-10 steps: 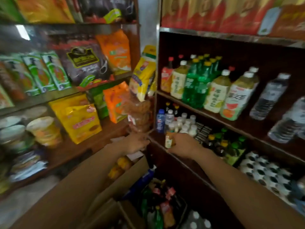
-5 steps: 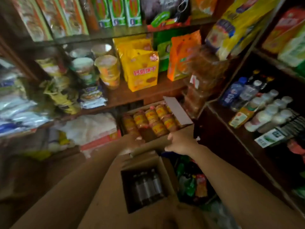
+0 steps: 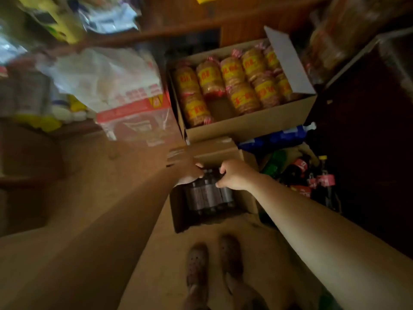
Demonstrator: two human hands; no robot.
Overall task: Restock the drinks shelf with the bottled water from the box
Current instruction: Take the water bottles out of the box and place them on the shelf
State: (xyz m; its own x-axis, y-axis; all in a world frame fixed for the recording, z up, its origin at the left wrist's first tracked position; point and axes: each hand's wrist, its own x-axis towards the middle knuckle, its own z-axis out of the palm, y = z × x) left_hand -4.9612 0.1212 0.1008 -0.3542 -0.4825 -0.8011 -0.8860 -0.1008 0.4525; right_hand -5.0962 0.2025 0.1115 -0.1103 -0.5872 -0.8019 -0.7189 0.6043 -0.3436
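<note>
Both hands reach into the box for water bottles.

On the floor beyond the person's shoes (image 3: 214, 262), the open box (image 3: 245, 199) holds dark bottles (image 3: 209, 195); the right hand (image 3: 234, 174) curls its fingers on one, the left hand (image 3: 190, 171) is blurred, grip unclear. Next, I judge: lift out, turn to the shelf. Beyond sits a snack carton (image 3: 245, 126).

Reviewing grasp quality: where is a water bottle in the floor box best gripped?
At the neck end, from above. The bottles lie packed side by side in the open box, bodies pressed together, so only the ends near both hands seem free to pinch.
</note>
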